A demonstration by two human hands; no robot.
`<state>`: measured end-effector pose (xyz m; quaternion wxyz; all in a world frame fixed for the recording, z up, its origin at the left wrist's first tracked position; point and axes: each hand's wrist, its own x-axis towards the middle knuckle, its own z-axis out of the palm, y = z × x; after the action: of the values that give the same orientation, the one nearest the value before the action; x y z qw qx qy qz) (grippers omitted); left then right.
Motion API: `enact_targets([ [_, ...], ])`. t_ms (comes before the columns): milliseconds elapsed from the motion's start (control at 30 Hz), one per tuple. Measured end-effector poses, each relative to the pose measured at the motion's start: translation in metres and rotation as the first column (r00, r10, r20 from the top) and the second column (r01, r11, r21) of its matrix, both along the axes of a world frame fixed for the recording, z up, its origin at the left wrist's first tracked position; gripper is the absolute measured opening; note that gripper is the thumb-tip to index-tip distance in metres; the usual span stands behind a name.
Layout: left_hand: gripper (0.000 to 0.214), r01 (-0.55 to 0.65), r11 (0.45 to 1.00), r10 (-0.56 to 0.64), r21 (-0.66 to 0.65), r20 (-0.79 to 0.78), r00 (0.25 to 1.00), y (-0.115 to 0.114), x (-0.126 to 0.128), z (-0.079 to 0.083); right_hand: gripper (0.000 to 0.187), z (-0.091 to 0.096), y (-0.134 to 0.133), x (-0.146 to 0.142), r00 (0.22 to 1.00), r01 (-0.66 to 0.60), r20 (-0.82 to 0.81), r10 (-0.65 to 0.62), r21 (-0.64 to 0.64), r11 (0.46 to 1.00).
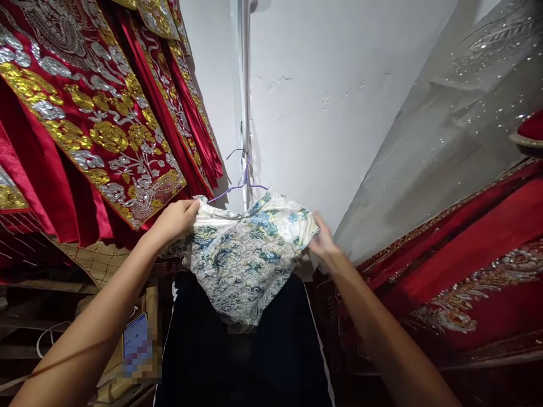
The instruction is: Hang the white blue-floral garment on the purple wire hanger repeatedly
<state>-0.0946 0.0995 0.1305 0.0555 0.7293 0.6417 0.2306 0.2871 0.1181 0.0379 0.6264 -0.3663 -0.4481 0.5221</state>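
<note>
A white satin garment with a blue and green floral print hangs on a purple wire hanger in front of a white wall. My left hand is closed on the garment's left shoulder. At the garment's right shoulder, my right hand grips the edge of the fabric with its fingers curled round it. The hanger's hook rises beside a thin vertical pole. The garment's lower part drapes down over dark fabric below.
Red robes with gold and silver embroidery hang at the upper left. A sheer sequinned grey cloth and more red embroidered fabric fill the right. A phone with a lit screen lies at the lower left on wooden shelving.
</note>
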Motion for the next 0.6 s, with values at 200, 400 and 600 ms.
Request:
enact_targets([
  [200,0.06,-0.004,0.993,0.011,0.118,-0.055,0.998,0.003,0.04,0.015,0.039,0.053,-0.009,0.02,0.996,-0.019,0.084,0.015,0.052,0.998],
  [400,0.052,0.111,0.895,-0.094,0.432,-0.061,0.994,0.001,0.065,0.038,0.034,0.072,-0.041,0.005,0.971,0.237,-0.067,-0.231,0.109,0.965],
  [600,0.046,0.26,0.879,-0.31,0.399,0.064,0.948,-0.011,0.06,0.017,0.034,0.051,-0.133,-0.035,0.932,-0.154,0.355,0.07,0.217,0.964],
])
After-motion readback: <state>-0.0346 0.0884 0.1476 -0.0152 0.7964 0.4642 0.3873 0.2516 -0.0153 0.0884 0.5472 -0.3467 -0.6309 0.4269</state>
